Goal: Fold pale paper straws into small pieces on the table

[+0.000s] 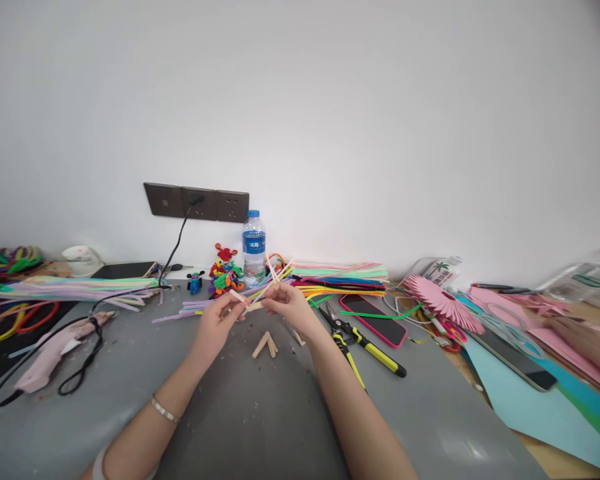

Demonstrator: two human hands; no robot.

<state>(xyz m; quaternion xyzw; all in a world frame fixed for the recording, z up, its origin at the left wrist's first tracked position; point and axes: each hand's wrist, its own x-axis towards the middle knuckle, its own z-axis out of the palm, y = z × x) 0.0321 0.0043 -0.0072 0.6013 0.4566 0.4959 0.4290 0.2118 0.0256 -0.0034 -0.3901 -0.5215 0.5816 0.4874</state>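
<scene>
Both hands are raised over the middle of the grey mat. My left hand (222, 319) pinches a pale stick-like piece (239, 296) between thumb and fingertips. Close beside it, my right hand (286, 307) closes on more pale strips (271, 269), some of which point up past the fingers. A short pale piece (255, 307) spans the gap between the two hands. Below them on the mat lie several short beige pieces (265, 344) in a V shape, and another beige piece (299, 338) rests beside my right wrist.
A pink glue gun (53, 357) with a black cord lies left. Behind stand a water bottle (254, 247) and small colourful figures (225, 272) among pipe cleaners (340, 270). Yellow-black pliers (375, 350) and a pink-cased phone (375, 320) lie right. Another person's hand (583, 340) rests far right.
</scene>
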